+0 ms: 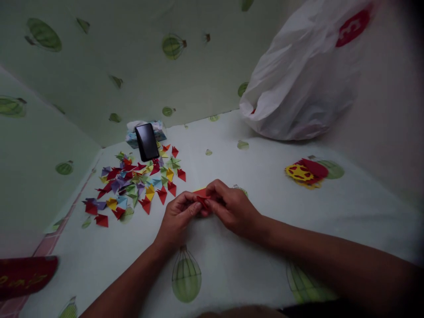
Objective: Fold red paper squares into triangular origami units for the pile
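Note:
Between my two hands is a small folded piece of red paper [203, 201], pinched at both sides. My left hand [180, 214] has thumb and fingers closed on its left edge. My right hand [233, 207] grips the right side, fingertips curled over it. Just behind the fingers lies a flat sheet of red-orange paper [200, 192], partly covered by the hands. To the left of my left hand spreads a heap of small folded paper cranes [132, 181] in red, yellow, purple, blue and green.
A black phone [146, 142] leans on a tissue box [160, 129] behind the cranes. A white plastic bag [298, 88] stands at the back right. Red and yellow cut-out pieces [303, 173] lie on the right. A red object with yellow writing [26, 276] is at the lower left.

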The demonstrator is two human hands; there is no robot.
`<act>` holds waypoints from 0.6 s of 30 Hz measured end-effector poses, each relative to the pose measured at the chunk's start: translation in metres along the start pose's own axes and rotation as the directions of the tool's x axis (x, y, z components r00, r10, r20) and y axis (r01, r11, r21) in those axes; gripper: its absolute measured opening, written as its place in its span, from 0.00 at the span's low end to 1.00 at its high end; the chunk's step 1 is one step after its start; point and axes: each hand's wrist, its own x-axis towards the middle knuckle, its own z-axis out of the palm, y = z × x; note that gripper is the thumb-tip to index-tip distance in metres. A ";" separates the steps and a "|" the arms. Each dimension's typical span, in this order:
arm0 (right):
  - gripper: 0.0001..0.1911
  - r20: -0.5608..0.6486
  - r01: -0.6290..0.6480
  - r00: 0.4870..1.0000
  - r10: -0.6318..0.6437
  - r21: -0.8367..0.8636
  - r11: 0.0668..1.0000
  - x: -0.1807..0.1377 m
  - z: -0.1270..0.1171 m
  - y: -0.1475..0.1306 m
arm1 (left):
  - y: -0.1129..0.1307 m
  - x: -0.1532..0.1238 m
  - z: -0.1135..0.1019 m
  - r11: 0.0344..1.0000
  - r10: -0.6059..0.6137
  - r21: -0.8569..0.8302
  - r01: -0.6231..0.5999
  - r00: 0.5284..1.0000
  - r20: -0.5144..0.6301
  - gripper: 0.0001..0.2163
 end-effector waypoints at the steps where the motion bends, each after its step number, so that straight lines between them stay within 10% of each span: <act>1: 0.06 -0.015 -0.013 1.000 0.013 -0.006 1.000 0.000 0.000 0.000 | 0.001 0.000 0.001 1.000 -0.003 0.010 0.003 1.000 -0.001 0.07; 18: 0.01 0.150 -0.265 0.964 0.219 0.478 0.838 0.004 0.002 -0.003 | 0.004 -0.004 0.002 0.919 0.250 0.333 -0.213 0.966 -0.072 0.01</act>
